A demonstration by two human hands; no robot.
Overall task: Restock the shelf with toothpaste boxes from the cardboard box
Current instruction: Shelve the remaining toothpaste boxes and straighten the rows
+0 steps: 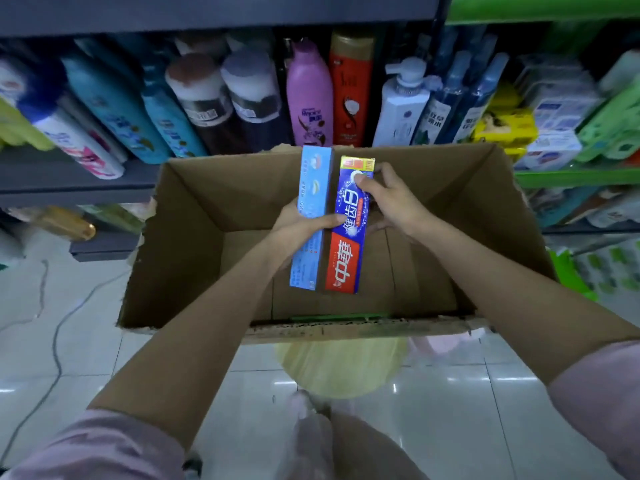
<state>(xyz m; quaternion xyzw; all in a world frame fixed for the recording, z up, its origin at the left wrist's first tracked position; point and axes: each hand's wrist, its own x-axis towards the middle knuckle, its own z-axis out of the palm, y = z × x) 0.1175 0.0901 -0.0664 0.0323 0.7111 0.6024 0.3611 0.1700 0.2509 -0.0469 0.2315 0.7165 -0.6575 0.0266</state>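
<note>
Head view: two toothpaste boxes are held side by side above the open cardboard box (194,216), both lengthwise, their far ends toward its far edge. The light blue toothpaste box (310,216) is gripped by the left hand (298,230); the fingers are wrapped round it from below and the thumb is laid across its top face, reaching the neighbouring pack. The blue and red toothpaste box (349,230) is pinched near its far end by the right hand (388,199), thumb on the printed face, the other fingers curled round its right edge. Both forearms are stretched forward over the near edge of the carton, with pink sleeves (86,445) pushed up toward the elbows. Behind the carton's far edge, a shelf (69,181) of shampoo bottles (308,95) is seen, blurred. Nothing can be made out on the carton's visible floor.
</note>
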